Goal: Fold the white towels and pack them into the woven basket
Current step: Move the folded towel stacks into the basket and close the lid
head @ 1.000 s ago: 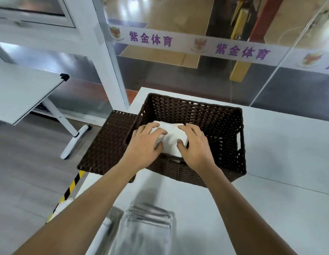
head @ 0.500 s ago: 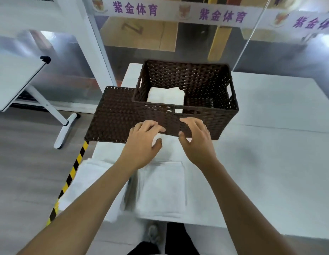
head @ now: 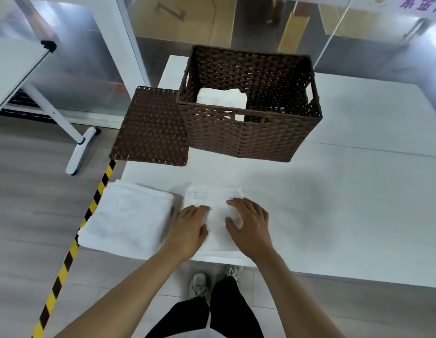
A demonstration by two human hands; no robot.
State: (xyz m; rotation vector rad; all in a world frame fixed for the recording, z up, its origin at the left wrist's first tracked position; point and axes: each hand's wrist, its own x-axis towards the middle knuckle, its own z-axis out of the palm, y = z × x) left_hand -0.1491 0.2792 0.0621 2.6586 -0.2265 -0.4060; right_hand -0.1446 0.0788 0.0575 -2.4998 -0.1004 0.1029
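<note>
A dark brown woven basket (head: 251, 140) stands on the white table, with one folded white towel (head: 222, 100) lying in its left half. Near the table's front edge lies a folded white towel (head: 218, 198). My left hand (head: 187, 228) rests on its left side and my right hand (head: 248, 223) on its right side, fingers spread and curled onto the cloth. A second white towel (head: 129, 215) lies to the left, overhanging the table's corner.
The basket's flat woven lid (head: 151, 128) lies left of the basket, partly past the table's edge. The white table (head: 346, 203) stretches to the right. A yellow-black floor tape (head: 73, 245) runs at the left. A glass partition stands behind the table.
Both hands left the towel placed in the basket, drew back toward me and came down on the folded towel at the table's front edge. The camera tilted downward.
</note>
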